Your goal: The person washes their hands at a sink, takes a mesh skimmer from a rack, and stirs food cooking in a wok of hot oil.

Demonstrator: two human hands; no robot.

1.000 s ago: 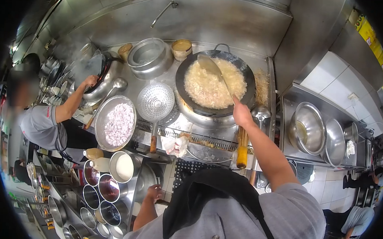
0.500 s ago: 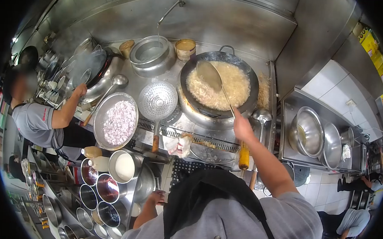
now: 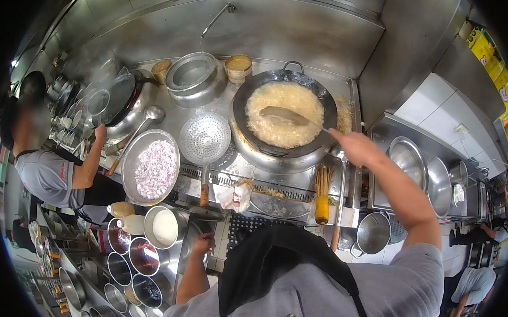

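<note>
My right hand (image 3: 353, 147) is closed around the handle of a large round-headed skimmer (image 3: 284, 115). The head is tilted low in the bubbling, pale yellow contents of a black wok (image 3: 241, 115); any holes in it cannot be made out. Beside the pots at lower left, my left hand (image 3: 203, 244) hangs with loosely curled fingers slightly apart, and nothing shows in it. A bamboo brush (image 3: 322, 198) and a long-handled ladle (image 3: 342, 185) lie to the right, below my right forearm. Left of the wok rests a perforated strainer (image 3: 204, 138) with a wooden handle.
Pale, coated pieces fill a metal bowl (image 3: 127, 173) at left. Several sauce pots (image 3: 144, 255) stand nearer me. Behind are a steel pot (image 3: 191, 93) under a tap and a wooden tub (image 3: 238, 70). A co-worker (image 3: 49, 175) works at another wok. Steel bowls (image 3: 408, 157) sit right.
My right hand has moved right and slightly up, and the skimmer's head has dropped lower into the wok and turned more level. My left hand has risen a little.
</note>
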